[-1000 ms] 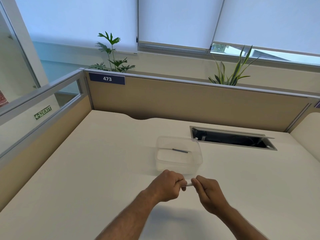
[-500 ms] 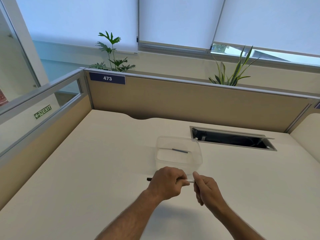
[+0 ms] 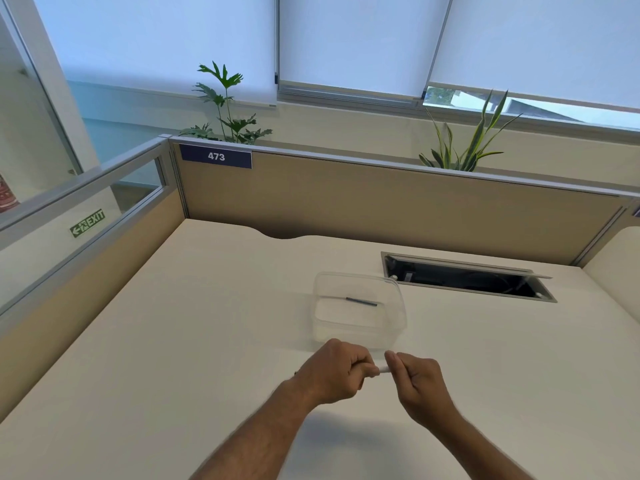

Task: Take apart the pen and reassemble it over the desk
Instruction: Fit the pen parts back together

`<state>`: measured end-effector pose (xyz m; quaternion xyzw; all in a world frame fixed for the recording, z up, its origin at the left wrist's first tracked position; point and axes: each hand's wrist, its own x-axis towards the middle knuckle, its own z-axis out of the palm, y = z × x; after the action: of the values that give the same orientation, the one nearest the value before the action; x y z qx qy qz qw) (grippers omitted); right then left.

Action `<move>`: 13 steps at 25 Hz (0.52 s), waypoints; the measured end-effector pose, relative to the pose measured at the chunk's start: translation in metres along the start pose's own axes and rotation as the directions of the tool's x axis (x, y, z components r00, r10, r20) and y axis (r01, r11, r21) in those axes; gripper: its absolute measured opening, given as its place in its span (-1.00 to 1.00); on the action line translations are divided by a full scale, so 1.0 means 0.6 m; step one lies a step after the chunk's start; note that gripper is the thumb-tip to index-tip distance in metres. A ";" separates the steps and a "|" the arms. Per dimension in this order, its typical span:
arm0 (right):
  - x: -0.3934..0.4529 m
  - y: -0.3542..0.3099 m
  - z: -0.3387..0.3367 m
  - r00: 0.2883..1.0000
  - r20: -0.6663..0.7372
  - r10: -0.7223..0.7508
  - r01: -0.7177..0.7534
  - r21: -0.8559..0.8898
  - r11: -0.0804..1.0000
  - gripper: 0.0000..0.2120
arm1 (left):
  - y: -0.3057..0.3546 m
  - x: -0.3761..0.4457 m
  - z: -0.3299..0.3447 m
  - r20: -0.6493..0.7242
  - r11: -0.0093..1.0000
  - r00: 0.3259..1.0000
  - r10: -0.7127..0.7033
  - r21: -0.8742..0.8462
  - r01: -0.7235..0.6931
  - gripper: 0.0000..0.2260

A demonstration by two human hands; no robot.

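Observation:
My left hand is closed in a fist around a pen, of which only a short white stretch shows between my two hands. My right hand pinches the pen's right end with thumb and fingers. Both hands hover low over the white desk, just in front of a clear plastic box. A thin dark pen part lies inside the box. Most of the pen is hidden in my left fist.
A cable hatch with a raised lid is open in the desk at the back right. Beige partition walls close off the back and left sides. Two potted plants stand behind the partition.
Half a second ago a dark pen tip stuck out left of my left fist; now it is hidden. The hands stayed together in front of the box, shifting only slightly.

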<state>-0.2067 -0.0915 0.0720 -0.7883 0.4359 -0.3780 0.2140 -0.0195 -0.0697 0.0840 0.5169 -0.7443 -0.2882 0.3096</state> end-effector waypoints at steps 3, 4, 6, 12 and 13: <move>0.000 -0.009 0.005 0.972 0.053 0.231 -0.235 0.090 0.968 -0.42 | -0.005 0.001 0.002 -0.108 0.998 0.994 0.027 0.061 -0.020 -0.85; -0.001 -0.010 0.008 0.946 0.085 0.312 -0.321 0.144 0.936 -0.42 | -0.006 0.001 0.002 -0.149 0.995 0.988 0.035 0.098 -0.021 -0.83; -0.003 -0.009 0.014 0.879 0.162 0.449 -0.477 0.292 0.829 -0.41 | -0.005 0.003 0.003 -0.197 0.986 0.979 0.059 0.163 -0.027 -0.81; -0.006 -0.004 0.009 0.981 0.013 0.195 -0.195 0.093 0.976 -0.53 | 0.002 0.003 -0.002 -0.038 0.995 0.999 -0.005 0.104 0.008 -0.84; -0.006 -0.002 0.002 0.996 0.015 0.086 -0.086 0.005 0.996 -0.59 | 0.003 0.001 -0.003 0.015 0.998 1.000 -0.026 0.060 0.025 -0.83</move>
<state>-0.2064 -0.0877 0.0702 -0.7711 0.4665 -0.3638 0.2355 -0.0192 -0.0700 0.0866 0.5332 -0.7483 -0.2737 0.2843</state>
